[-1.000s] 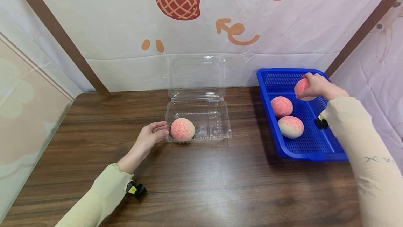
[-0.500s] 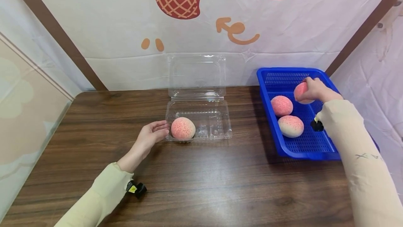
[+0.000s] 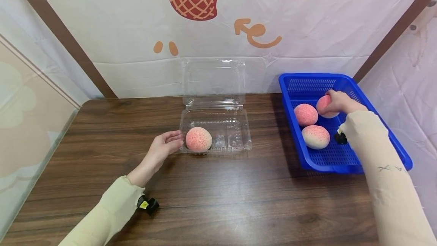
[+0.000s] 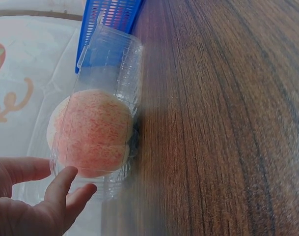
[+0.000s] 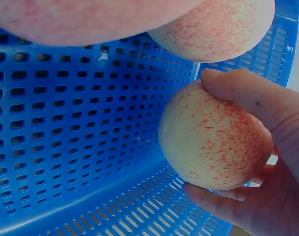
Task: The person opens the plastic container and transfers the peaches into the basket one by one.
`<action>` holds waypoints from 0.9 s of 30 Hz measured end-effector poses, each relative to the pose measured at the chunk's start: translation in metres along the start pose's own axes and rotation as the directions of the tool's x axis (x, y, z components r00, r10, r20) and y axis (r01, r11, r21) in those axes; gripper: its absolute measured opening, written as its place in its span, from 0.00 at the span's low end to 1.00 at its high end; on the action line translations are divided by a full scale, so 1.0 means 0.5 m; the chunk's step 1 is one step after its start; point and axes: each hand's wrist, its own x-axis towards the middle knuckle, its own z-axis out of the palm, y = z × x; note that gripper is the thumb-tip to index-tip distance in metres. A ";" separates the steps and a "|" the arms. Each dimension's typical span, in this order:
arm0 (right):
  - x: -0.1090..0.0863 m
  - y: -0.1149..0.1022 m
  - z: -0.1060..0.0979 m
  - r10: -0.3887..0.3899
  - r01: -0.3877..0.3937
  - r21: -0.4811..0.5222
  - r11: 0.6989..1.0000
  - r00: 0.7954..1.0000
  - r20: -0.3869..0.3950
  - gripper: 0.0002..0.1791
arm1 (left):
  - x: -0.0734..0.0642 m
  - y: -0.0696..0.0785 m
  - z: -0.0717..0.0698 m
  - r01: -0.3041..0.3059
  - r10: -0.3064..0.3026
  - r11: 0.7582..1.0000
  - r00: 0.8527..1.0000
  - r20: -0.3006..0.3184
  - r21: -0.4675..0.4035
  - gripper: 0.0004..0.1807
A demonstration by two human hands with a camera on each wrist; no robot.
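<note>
My right hand grips a pink-and-cream peach low in the blue basket, thumb on one side and fingers round the other. Two more peaches lie along the basket's left side, a pinker one behind a paler one. My left hand rests at the left edge of a clear plastic clamshell box, its fingers fairly straight. In the left wrist view the fingertips are at the box's rim; firm contact is hard to tell. One peach sits in the box's front left corner.
The box's clear lid stands raised against the printed cloth backdrop. Box and basket stand on a dark wood table, with bare wood between them. A side panel borders the table on the left.
My right hand has moved down and slightly left in the basket, with the peach still in its grip. The left hand and the peach in the box have stayed put.
</note>
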 end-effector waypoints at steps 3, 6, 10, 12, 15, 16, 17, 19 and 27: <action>0.000 0.002 0.003 0.013 -0.013 0.010 1.000 1.000 0.022 0.45 | 0.000 0.001 0.001 0.002 -0.002 1.000 1.000 -0.001 0.000 0.25; 0.002 0.006 0.007 0.022 -0.022 0.005 1.000 0.999 0.036 0.45 | 0.000 0.002 0.000 0.002 -0.002 1.000 1.000 0.000 0.004 0.25; 0.002 0.008 0.010 0.018 -0.017 -0.009 1.000 0.999 0.039 0.44 | -0.001 0.002 0.000 0.001 -0.001 1.000 1.000 0.000 0.011 0.26; 0.000 0.006 0.009 0.023 -0.023 0.007 1.000 0.999 0.048 0.44 | -0.001 0.003 -0.001 -0.001 0.001 1.000 1.000 -0.001 0.013 0.26; -0.005 0.002 0.005 0.041 -0.045 0.050 0.998 0.996 0.076 0.47 | -0.001 0.001 0.000 -0.003 0.003 1.000 1.000 -0.004 0.009 0.25; -0.006 0.000 0.002 0.054 -0.061 0.073 0.995 0.994 0.093 0.48 | 0.000 0.001 0.001 -0.004 0.004 1.000 1.000 -0.005 0.008 0.25; -0.007 -0.002 -0.001 0.059 -0.068 0.090 0.994 0.993 0.103 0.49 | 0.000 0.001 0.001 -0.003 0.003 1.000 1.000 -0.006 0.007 0.25; -0.008 -0.004 -0.008 0.054 -0.066 0.101 0.993 0.992 0.115 0.49 | 0.001 0.001 0.002 -0.005 0.005 1.000 1.000 -0.005 0.009 0.25; 0.000 -0.007 -0.029 0.024 -0.026 0.018 1.000 0.997 0.072 0.39 | 0.000 -0.001 0.001 -0.005 0.006 1.000 1.000 -0.007 0.014 0.25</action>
